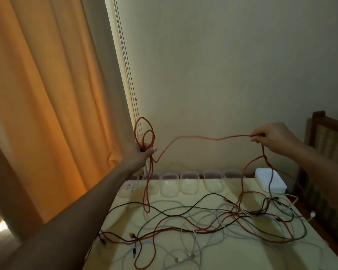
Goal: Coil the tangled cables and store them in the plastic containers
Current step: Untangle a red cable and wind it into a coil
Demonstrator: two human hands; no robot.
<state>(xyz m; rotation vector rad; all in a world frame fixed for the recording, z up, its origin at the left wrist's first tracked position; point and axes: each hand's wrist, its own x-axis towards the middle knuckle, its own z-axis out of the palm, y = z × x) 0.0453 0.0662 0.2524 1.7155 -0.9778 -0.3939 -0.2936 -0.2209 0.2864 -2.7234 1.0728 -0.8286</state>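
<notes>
Pale yellow desk against a cream wall, with an orange curtain to its left. Above the desk, the left hand holds several loops of a red cable, its grip curled around them. The right hand, also above the desk, pinches the same cable farther along. The rest trails into a tangle of black and white cables on the desk. Clear plastic containers line the desk's far edge. Best approach, probably: add even loops and ease slack free without yanking knots tight.
</notes>
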